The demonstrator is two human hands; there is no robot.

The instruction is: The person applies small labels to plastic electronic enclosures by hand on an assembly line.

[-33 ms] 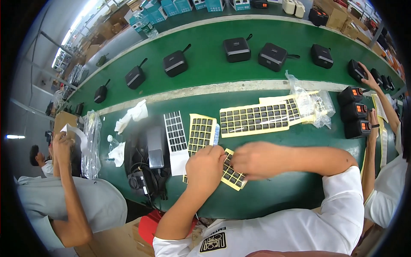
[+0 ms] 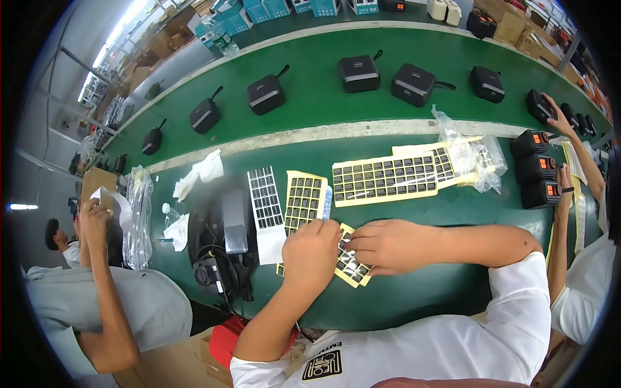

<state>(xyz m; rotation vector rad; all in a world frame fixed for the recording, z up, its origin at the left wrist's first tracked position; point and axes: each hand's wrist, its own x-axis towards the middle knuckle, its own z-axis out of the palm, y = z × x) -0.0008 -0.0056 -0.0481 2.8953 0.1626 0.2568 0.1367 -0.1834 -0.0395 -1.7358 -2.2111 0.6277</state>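
Head view, yellow-edged sheet (image 2: 351, 274) between left hand (image 2: 312, 251) and right hand (image 2: 387, 246), cannot tell whether fingers pinch.

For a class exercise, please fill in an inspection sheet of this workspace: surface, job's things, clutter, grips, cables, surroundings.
Surface: green tabletop, partly covered.
Job's things: small yellow-backed sheet of dark pieces at the hands; long yellow-backed sheet beyond.
Clutter: crumpled white tissue; clear plastic bag.
Left grip: at the small sheet's left side, fingertips hidden.
Right grip: fingers over the small sheet's right side.
Cables: black cables near a grey box.
Surroundings: black cases on the far bench; co-workers at both sides.
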